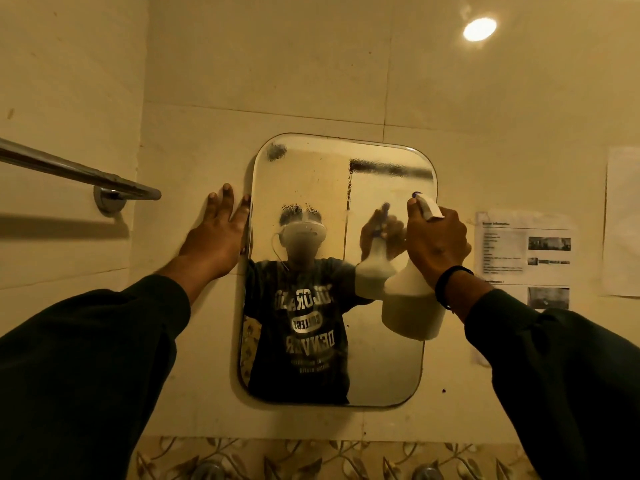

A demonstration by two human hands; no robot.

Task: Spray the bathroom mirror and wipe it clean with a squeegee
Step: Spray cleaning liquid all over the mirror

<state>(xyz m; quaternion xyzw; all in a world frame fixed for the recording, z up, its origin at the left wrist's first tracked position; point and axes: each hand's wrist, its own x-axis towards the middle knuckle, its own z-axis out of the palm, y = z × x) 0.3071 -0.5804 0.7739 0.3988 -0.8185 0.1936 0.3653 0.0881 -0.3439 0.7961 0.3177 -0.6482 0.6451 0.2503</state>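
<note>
**Two ways this mirror job is heading for streaks**

Two things are looking risky here, going by the one view. First, the person's right hand (437,242) is gripping the neck of a white spray bottle (412,306), fingers curled round the trigger head, and the nozzle is sitting very close to the glass near the right edge of the mirror (332,271). Spraying from that close is probably going to dump liquid in one patch, so it's likely running down in drips and off the bottom edge onto the wall tiles (311,81) rather than spreading evenly. The printed notice (524,252) taped just beside the mirror on the right is also sitting in overspray range, and paper isn't taking wet well.

Second, the left hand (221,226) is lying flat and open on the wall, fingers straight, with the fingertips touching the mirror's left edge. That's probably steadying it, but it's risking finger marks on the glass, and if the mount is loose a push could be shifting the mirror.

No squeegee is showing anywhere in view, so the wipe step is still waiting, and the spray could be drying before it starts.

As for the mirror itself: it's a rounded-corner rectangle hanging upright on the tiled wall, between a chrome towel rail (76,171) on the left and the paper on the right. The glass is looking hazy and misted over most of its face, with beaded droplets and a dark smear near the top, so the reflection is coming through blurred.
</note>
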